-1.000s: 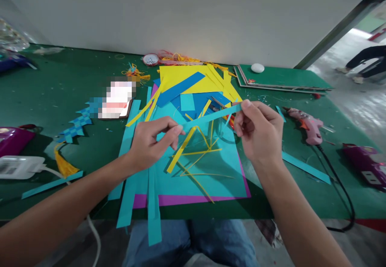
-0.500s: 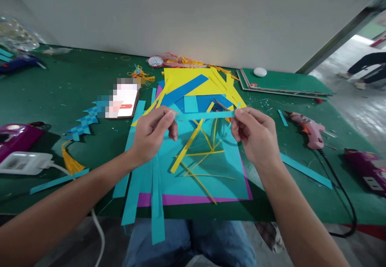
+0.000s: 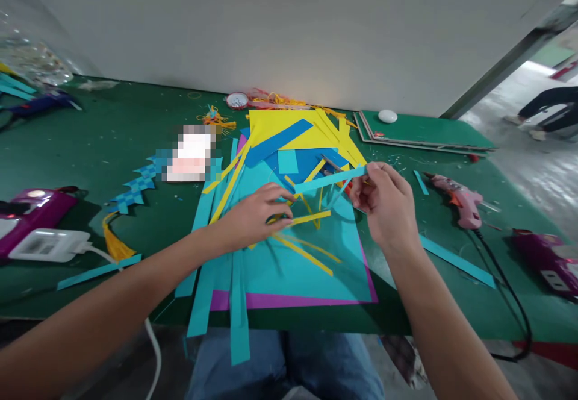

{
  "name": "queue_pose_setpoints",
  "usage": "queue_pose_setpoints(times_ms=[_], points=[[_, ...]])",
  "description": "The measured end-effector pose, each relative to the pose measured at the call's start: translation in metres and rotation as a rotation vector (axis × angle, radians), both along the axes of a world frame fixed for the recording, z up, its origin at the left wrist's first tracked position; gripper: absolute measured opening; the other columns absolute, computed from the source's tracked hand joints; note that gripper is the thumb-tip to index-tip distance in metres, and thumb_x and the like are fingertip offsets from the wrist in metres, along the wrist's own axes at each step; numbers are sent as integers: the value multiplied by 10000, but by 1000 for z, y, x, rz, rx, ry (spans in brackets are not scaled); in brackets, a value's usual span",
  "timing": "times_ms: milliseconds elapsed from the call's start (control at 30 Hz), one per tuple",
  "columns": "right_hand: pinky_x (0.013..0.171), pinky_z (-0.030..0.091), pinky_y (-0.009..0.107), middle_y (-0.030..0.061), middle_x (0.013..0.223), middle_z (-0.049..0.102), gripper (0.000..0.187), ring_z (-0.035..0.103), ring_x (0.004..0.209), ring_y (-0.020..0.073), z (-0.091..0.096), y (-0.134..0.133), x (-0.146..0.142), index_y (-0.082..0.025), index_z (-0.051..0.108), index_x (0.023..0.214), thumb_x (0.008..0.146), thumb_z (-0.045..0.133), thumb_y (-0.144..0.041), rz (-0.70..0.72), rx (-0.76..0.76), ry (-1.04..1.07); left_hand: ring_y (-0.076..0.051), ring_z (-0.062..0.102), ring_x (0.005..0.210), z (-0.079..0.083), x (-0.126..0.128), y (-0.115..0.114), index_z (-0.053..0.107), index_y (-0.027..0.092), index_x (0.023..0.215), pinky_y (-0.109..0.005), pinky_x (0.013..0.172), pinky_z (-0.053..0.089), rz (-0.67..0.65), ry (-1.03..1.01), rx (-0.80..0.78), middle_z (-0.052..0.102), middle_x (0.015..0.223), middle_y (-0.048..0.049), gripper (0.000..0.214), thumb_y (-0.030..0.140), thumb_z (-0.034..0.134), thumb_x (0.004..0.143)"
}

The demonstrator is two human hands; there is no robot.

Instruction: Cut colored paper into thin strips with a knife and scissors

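My right hand [image 3: 383,204] pinches one end of a short teal paper strip [image 3: 329,180] and holds it above the paper pile. My left hand [image 3: 257,216] has come down onto the teal sheet [image 3: 307,273] and closes on a yellow paper strip [image 3: 311,217] among several thin yellow strips. Under the teal sheet lies a purple sheet [image 3: 289,299]. Behind are blue and yellow sheets [image 3: 280,126]. Several long teal strips [image 3: 237,303] hang over the table's front edge.
A pink glue gun [image 3: 456,198] with a black cord lies at right, a purple device [image 3: 546,255] beyond it. At left are a woven blue paper piece [image 3: 133,186], a phone [image 3: 192,159], a white power adapter [image 3: 49,243]. Green boards [image 3: 419,129] lie at back right.
My left hand let go of the teal strip's left end and dropped to the yellow strips on the sheet. My right hand keeps the strip, now tilted.
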State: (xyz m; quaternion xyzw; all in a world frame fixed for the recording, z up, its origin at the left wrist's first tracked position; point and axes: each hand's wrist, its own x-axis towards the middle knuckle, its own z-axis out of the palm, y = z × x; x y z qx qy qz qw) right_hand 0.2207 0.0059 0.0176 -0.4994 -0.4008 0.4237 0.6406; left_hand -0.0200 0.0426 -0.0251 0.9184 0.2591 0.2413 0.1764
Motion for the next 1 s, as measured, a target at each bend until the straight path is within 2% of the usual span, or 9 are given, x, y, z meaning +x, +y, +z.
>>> queue_pose_setpoints(times_ms=[200, 333, 467, 567, 633, 733, 900, 967, 1000], points=[[385, 305, 207, -47, 543, 532, 207, 479, 408, 89, 0, 1, -1, -205, 519, 696, 847, 621, -304, -55, -16, 20, -183, 673, 838, 10, 2, 3, 702, 177, 849, -280, 722, 542, 202, -208, -204, 719, 939, -75, 160, 308, 628, 902], [384, 297, 206, -48, 547, 534, 215, 478, 406, 85, 2, 2, 0, -202, 515, 685, 832, 636, -303, -113, -3, 38, -207, 673, 931, 18, 3, 2, 689, 190, 793, -269, 712, 554, 356, -368, -355, 714, 1031, -74, 223, 393, 649, 876], [376, 267, 204, -49, 539, 528, 229, 469, 395, 81, 1, 3, 0, -202, 513, 681, 846, 626, -312, -98, -39, 25, -214, 708, 887, 23, 1, 3, 675, 188, 880, -258, 629, 575, 476, -629, -659, 697, 1058, -76, 281, 467, 652, 864], [387, 278, 201, -43, 552, 537, 260, 481, 412, 74, -2, 2, -3, -194, 524, 668, 847, 647, -338, 20, -67, -9, -225, 729, 927, 26, 1, 3, 646, 187, 880, -276, 731, 598, 460, -797, -855, 693, 920, -40, 266, 445, 701, 839], [390, 288, 200, -39, 571, 552, 272, 501, 422, 72, -4, 1, -6, -191, 538, 673, 847, 658, -362, 94, -57, -34, -225, 727, 967, 27, 2, 2, 636, 184, 840, -286, 806, 594, 422, -797, -984, 689, 871, -23, 250, 415, 730, 823], [375, 273, 193, -32, 591, 583, 270, 524, 428, 71, -5, 0, -8, -189, 557, 698, 856, 656, -384, 142, -16, -92, -231, 721, 1006, 28, 4, -1, 646, 176, 813, -282, 821, 595, 371, -749, -1108, 697, 877, -20, 243, 386, 766, 794], [358, 284, 181, -35, 527, 562, 337, 488, 381, 52, -5, -1, -8, -173, 550, 624, 840, 676, -398, 284, -61, -245, -218, 729, 1009, 26, 4, -2, 651, 173, 861, -278, 871, 590, 336, -826, -1091, 733, 910, -21, 197, 326, 766, 812], [344, 296, 180, -28, 539, 578, 334, 500, 379, 58, -6, 0, -9, -170, 555, 633, 831, 681, -408, 273, -69, -271, -226, 722, 1039, 25, 3, -1, 653, 177, 912, -286, 887, 591, 350, -906, -1059, 740, 928, -19, 212, 271, 793, 784], [346, 321, 179, -14, 589, 621, 291, 540, 410, 73, -7, 0, -9, -171, 585, 699, 831, 678, -413, 232, -61, -254, -231, 715, 1061, 25, 2, 0, 654, 180, 941, -290, 894, 592, 357, -944, -1040, 742, 945, -18, 237, 244, 804, 770]])
